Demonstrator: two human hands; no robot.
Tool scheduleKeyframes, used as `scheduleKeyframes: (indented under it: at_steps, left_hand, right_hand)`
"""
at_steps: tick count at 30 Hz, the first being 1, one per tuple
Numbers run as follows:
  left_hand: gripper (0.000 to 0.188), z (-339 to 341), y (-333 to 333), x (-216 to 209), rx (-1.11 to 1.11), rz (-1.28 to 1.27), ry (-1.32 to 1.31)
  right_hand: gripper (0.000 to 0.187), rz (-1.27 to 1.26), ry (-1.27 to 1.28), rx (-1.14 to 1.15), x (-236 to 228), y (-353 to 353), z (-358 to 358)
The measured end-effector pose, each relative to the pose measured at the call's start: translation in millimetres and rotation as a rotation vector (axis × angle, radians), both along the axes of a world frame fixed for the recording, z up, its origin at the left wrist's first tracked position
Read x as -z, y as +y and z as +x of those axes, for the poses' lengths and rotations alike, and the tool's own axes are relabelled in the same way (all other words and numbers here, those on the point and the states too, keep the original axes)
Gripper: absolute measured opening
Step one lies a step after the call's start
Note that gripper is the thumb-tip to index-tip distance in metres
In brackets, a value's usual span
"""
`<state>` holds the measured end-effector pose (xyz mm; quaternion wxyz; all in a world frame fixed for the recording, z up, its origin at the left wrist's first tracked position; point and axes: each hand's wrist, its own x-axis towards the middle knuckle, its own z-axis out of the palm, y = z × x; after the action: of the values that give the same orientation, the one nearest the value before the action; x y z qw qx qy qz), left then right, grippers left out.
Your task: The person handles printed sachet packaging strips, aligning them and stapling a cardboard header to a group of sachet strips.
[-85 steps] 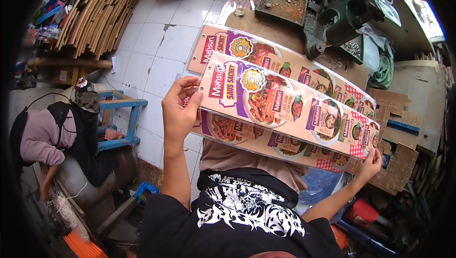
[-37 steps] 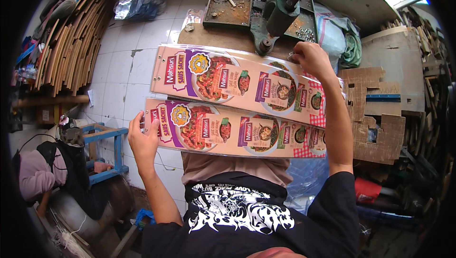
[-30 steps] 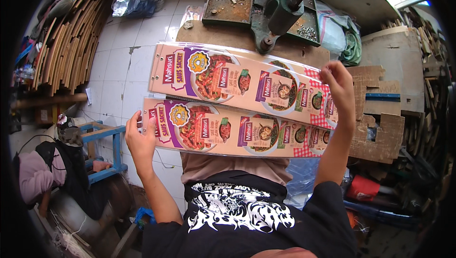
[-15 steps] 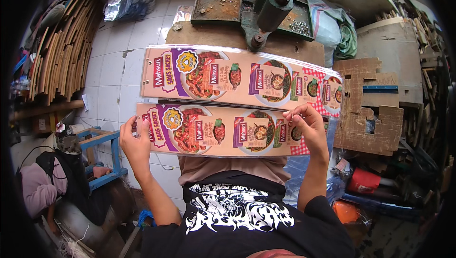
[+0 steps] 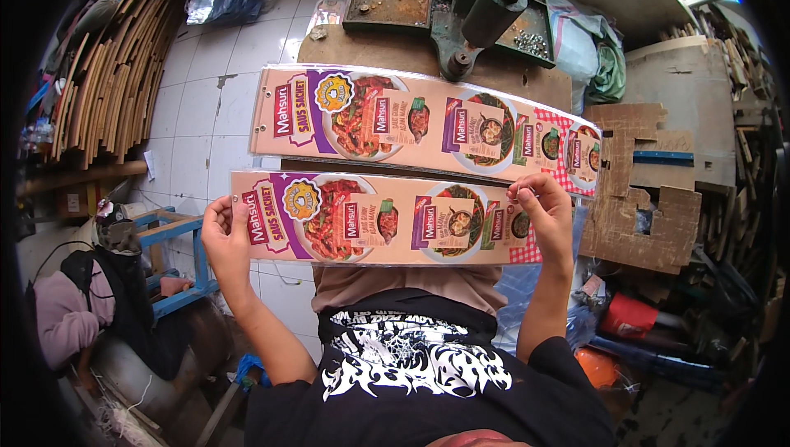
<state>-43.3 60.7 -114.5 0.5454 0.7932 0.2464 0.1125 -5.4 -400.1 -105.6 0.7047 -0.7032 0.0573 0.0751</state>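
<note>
A long printed plastic-covered strip point(image 5: 370, 241) with pictures of food and sauce packets lies crosswise in front of my body. My left hand point(image 5: 226, 229) is closed on its left end, thumb on top and fingers curled at the edge. My right hand point(image 5: 543, 208) is over the strip's right part, thumb and fingertips pinched together at its upper edge. What this pinch holds is too small to make out. Just beyond lies a matching strip point(image 5: 428, 144), with small metal eyelets at its left end, on top of others at the edge of a wooden board point(image 5: 527, 85).
A green cast-metal press point(image 5: 490, 19) stands behind the strips, flanked by trays point(image 5: 387, 3) of small metal parts. Cut cardboard point(image 5: 642, 184) lies at the right. Stacked brown boards point(image 5: 107, 77) and a blue wooden frame point(image 5: 177, 254) are on the left.
The near strip has shifted slightly left and up, away from my body, with my left hand. My right hand has slid right along its upper edge. The whole view has also shifted a little.
</note>
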Motion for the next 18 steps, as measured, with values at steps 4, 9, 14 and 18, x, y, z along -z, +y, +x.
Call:
scheduleKeyframes:
  at_steps: [4, 9, 14, 18]
  left_hand:
    - [0.021, -5.9, 8.0, -6.3, 0.054, -0.308, -0.007]
    - [0.025, -21.2, 22.0, -10.8, 0.114, -0.495, -0.082]
    - [0.031, -24.5, 13.6, -23.2, 0.278, -0.584, -0.07]
    - [0.032, -3.2, -34.8, -36.9, 0.39, -0.588, 0.026]
  right_hand:
    - [0.012, -0.018, -0.067, 0.051, -5.9, -0.1, -4.6]
    - [0.011, -0.166, -0.152, 0.042, -22.9, 2.0, -6.6]
    - [0.016, -0.256, -0.235, 0.0, -34.0, 4.5, -8.1]
    - [0.019, -0.333, -0.264, -0.041, -36.8, 17.4, -7.5]
